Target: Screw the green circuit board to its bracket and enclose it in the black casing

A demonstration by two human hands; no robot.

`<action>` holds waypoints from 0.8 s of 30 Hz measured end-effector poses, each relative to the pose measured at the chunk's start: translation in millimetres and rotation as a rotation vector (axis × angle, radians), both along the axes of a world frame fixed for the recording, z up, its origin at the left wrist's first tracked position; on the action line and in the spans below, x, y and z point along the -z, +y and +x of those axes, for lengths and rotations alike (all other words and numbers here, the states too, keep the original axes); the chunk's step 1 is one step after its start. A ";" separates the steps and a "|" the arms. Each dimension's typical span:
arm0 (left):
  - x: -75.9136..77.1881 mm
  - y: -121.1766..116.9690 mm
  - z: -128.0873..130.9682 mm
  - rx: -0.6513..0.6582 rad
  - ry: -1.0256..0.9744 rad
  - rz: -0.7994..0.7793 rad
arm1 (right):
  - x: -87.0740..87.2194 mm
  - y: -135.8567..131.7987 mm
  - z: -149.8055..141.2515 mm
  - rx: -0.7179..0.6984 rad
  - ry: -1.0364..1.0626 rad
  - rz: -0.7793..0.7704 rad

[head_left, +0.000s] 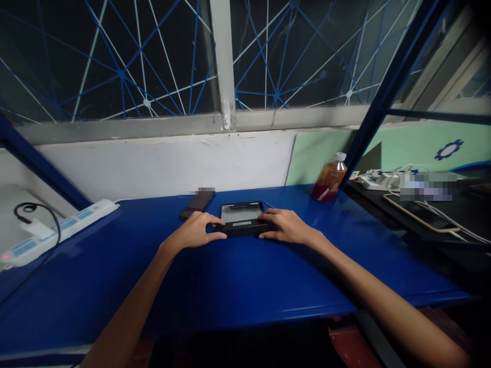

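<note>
On the blue table [245, 276] lies a flat black case [245, 228], its raised back part framing a pale grey panel or inside; a small light label shows on its front strip. My left hand [197, 228] holds the left end, thumb at the near edge and fingers curled over the top. At the opposite end my right hand [286, 225] grips in the same way, fingers on top and thumb in front. Whether the case's contents are there, I cannot make out. Just behind my left hand rests a dark phone [197, 203].
A white power strip [65, 232] with a black cable stands at the left. Toward the back right is a bottle of reddish drink [329, 179]. Blue metal posts [378, 115] flank the table. Another phone [422, 212] and white cables lie on a dark surface to the right.
</note>
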State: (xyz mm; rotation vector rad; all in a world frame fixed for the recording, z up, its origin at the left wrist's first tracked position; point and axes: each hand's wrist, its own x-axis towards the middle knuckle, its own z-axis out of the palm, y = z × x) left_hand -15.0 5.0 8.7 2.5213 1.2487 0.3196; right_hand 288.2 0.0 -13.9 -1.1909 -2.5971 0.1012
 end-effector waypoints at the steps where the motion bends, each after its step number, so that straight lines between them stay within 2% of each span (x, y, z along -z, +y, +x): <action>1: -0.9 -0.2 0.0 -0.002 -0.009 -0.008 | -0.4 0.0 0.0 -0.003 -0.003 0.003; 11: -4.1 1.0 -2.3 -0.053 -0.057 -0.059 | 1.2 -1.1 -1.3 0.002 0.011 0.048; 18: -3.7 1.0 -4.4 -0.029 -0.034 -0.045 | 0.5 0.1 -1.5 0.013 0.011 0.080; 24: 1.7 4.6 -4.0 -0.030 -0.098 0.069 | 2.1 0.5 -2.8 0.040 0.029 0.111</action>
